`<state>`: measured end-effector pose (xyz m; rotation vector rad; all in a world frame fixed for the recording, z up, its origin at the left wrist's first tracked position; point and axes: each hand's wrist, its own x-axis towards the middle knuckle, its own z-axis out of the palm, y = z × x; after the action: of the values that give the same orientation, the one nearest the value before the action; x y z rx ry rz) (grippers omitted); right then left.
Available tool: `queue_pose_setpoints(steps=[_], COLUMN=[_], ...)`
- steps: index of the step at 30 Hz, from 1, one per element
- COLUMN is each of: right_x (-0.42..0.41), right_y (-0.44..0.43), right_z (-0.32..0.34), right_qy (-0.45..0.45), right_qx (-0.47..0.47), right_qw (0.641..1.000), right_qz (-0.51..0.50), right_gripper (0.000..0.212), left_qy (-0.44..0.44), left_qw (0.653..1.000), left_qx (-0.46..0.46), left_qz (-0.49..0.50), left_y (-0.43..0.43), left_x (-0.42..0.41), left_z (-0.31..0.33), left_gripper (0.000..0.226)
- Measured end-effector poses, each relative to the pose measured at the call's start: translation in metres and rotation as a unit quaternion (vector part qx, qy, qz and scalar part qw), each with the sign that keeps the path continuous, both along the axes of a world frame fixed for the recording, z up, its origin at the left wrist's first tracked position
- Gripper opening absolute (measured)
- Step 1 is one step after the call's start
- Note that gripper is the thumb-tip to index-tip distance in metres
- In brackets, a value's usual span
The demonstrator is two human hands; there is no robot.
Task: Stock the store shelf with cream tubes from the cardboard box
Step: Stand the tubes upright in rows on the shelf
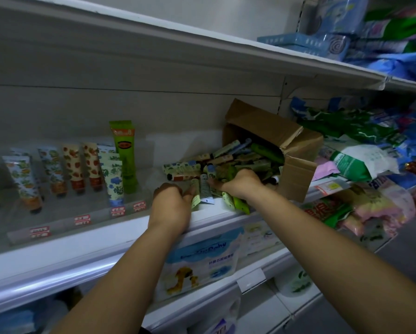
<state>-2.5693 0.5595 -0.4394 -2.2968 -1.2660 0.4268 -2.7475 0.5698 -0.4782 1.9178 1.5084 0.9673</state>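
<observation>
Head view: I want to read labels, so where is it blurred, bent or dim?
Head view: wide-angle bends the upper shelf edge; bags at right smear with blur; standing tubes at left soft and dim; tube pile by the box is sharper; sheen on the lower rail.

Left grip (170,208) and right grip (238,183) are bare hands. The forearms (120,273) are bare along all the length in view. A dark patch (144,330) low between them is too small to identify.
</observation>
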Motion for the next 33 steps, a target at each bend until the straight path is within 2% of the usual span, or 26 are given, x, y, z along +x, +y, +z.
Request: queue_pose_setpoints(steps=[2,4,7,12,17,24,27,30,33], right_x=[0.001,0.002,0.004,0.008,-0.008,-0.017,-0.017,-0.019,-0.024], right_y=[-0.003,-0.006,-0.008,-0.013,-0.003,0.004,0.002,0.002,0.0], right_z=[0.001,-0.001,-0.001,0.012,0.014,0.015,0.013,0.012,0.011], right_qy=[0.015,0.04,0.099,0.195,0.204,0.211,0.242,0.275,0.275], right_qx=[0.01,0.029,0.063,0.11,0.1,0.054,0.047,0.044,0.054], right_qw=[1.0,0.999,0.993,0.975,0.973,0.975,0.968,0.959,0.958], right_qz=[0.008,0.011,0.014,0.0,0.027,0.048,0.051,0.06,0.064], right_gripper=[0.065,0.058,0.063,0.088,0.094,0.1,0.089,0.09,0.094], left_qy=[-0.006,-0.005,-0.018,-0.025,-0.029,-0.092,-0.154,-0.201,-0.219], left_qw=[1.0,1.0,1.0,1.0,1.0,0.995,0.987,0.979,0.975], left_qx=[0.001,0.006,0.002,-0.005,-0.009,-0.037,-0.046,-0.038,-0.043], left_qz=[0.004,0.005,0.002,0.001,-0.001,0.008,-0.002,-0.009,-0.004], left_y=[0.001,0.0,-0.001,-0.002,-0.002,0.002,0.0,-0.005,-0.006], left_x=[0.0,0.001,0.0,-0.001,-0.002,-0.005,-0.006,-0.008,-0.009], left_z=[-0.001,0.0,0.0,0.001,0.004,0.003,0.005,0.009,0.011], left_gripper=[0.027,0.022,0.021,0.019,0.021,0.025,0.029,0.014,0.013])
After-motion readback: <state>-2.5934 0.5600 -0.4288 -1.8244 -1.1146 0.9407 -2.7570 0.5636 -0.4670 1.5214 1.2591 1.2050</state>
